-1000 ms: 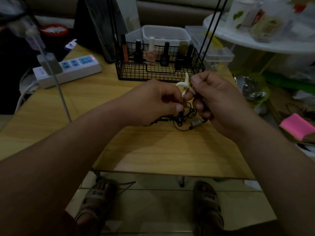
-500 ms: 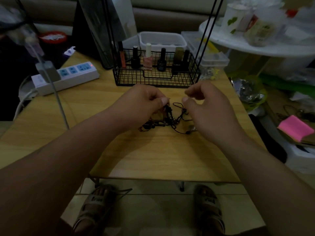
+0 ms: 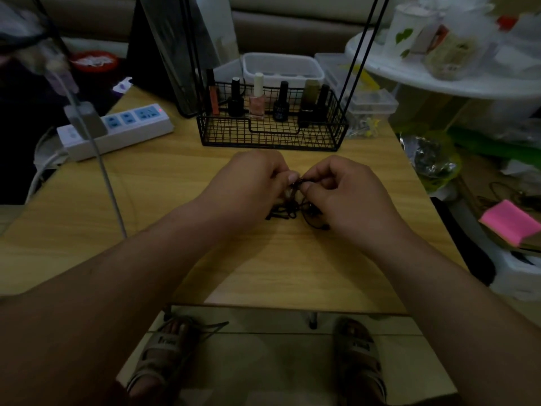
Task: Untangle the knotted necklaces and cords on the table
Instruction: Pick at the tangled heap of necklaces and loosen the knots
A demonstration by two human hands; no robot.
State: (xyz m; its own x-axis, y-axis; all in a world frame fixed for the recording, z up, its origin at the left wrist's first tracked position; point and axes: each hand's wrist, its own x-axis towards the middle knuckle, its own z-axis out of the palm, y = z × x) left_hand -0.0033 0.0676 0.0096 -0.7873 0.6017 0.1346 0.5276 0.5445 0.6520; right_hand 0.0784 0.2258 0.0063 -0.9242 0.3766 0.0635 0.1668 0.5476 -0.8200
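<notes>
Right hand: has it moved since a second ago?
Yes. The right hand has dropped from overlapping the wire basket to below its front edge, pinching the black cords.

Upper part of cord tangle (image 3: 285, 213) behind fingers (image 3: 288, 178) of L hand (image 3: 248, 186) & R hand (image 3: 348, 197); strands too dark/small.

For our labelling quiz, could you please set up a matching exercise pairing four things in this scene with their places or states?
Things:
1. cords
2. power strip
3. basket
4. pink pad

Places or states:
A. beyond the table's right edge
B. on the table, left side
C. pinched by the left hand and right hand
D. holds bottles

Pairs: 1-C, 2-B, 3-D, 4-A.
</notes>
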